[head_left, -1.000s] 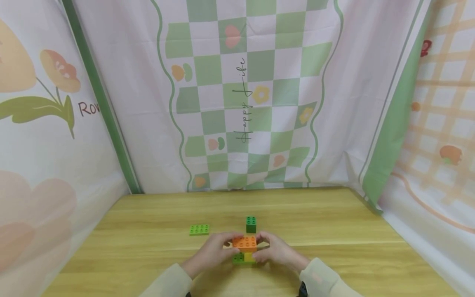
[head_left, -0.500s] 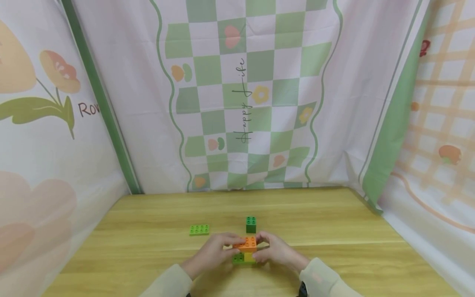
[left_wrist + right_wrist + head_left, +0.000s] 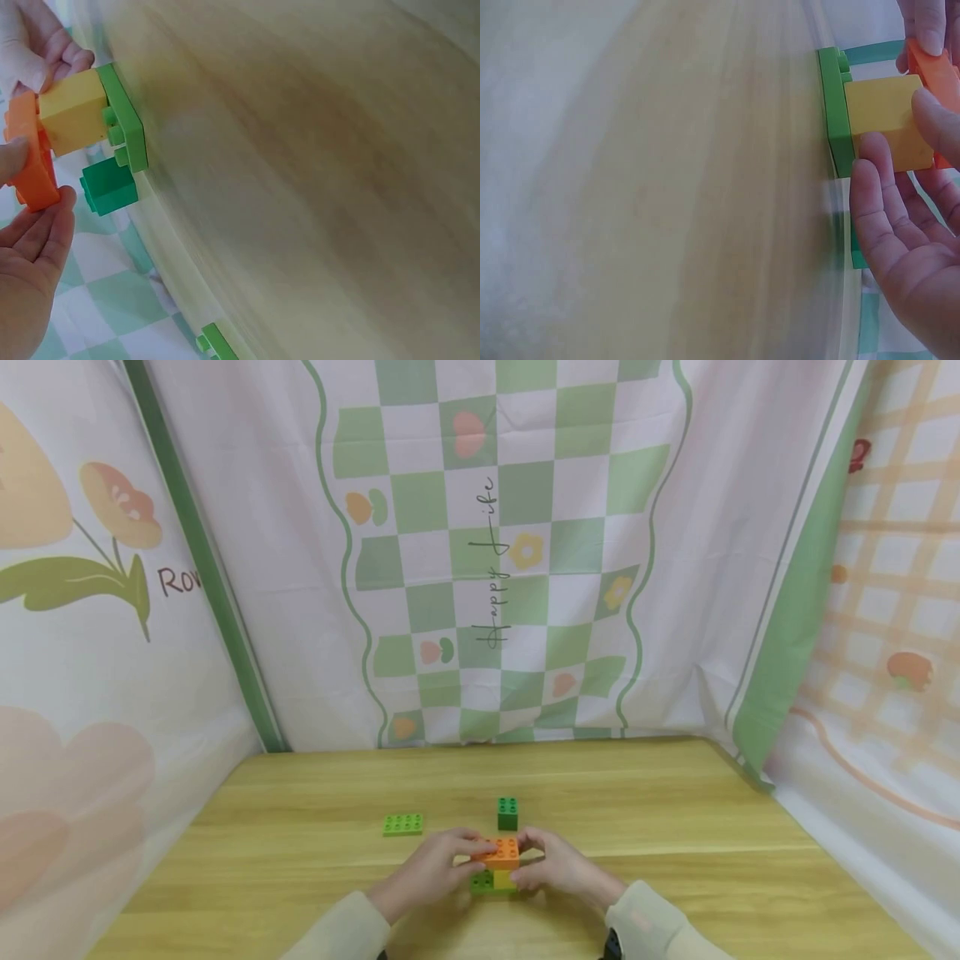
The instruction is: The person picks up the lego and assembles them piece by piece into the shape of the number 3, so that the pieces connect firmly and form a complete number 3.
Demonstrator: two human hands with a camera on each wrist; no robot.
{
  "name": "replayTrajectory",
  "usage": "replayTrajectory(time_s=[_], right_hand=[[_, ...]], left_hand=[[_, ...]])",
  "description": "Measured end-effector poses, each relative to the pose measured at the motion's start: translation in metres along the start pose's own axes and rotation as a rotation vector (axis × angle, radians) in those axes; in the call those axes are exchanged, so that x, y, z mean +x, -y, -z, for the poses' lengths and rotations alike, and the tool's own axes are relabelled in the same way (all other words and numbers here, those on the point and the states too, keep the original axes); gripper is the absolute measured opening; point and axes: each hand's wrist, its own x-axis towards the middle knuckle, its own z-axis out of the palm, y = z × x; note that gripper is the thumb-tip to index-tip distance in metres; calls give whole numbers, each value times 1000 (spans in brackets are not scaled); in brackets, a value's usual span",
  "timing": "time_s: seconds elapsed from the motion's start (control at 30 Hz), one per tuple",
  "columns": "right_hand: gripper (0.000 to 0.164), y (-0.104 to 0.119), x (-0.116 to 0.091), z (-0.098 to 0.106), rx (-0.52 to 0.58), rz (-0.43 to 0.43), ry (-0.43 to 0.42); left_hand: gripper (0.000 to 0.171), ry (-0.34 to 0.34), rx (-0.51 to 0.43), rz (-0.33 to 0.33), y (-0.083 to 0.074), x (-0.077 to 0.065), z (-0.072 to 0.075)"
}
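An orange building brick (image 3: 504, 853) sits on top of a yellow brick (image 3: 885, 120), overhanging to the left. Beneath the yellow brick is a flat light-green brick (image 3: 127, 124), its other studs bare. My left hand (image 3: 438, 870) grips the left end of the orange brick, with one finger lying over its top studs. At the right side, my right hand (image 3: 561, 867) holds the yellow brick between thumb and fingers; the thumb also comes close to the orange brick. Whether the orange brick is fully pressed down cannot be told.
A dark green brick (image 3: 507, 815) stands on the wooden table (image 3: 637, 810) just beyond the stack. Farther left lies a second flat light-green brick (image 3: 402, 825). A patterned curtain (image 3: 517, 610) hangs behind the table's far edge.
A finger of my left hand has moved from the far edge of the orange brick onto its top studs. My right hand and the stack have stayed in place.
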Motion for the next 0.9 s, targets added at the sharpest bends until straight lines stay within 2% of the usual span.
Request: replayTrajectory(time_s=[0.33, 0.6, 0.9], right_hand=[[31, 1, 0, 0, -11, 6, 4], [31, 1, 0, 0, -7, 7, 7], [29, 0, 0, 0, -7, 19, 11]], left_hand=[[30, 7, 36, -11, 1, 1, 0], [30, 19, 116, -36, -2, 1, 2], [30, 65, 68, -33, -5, 4, 6]])
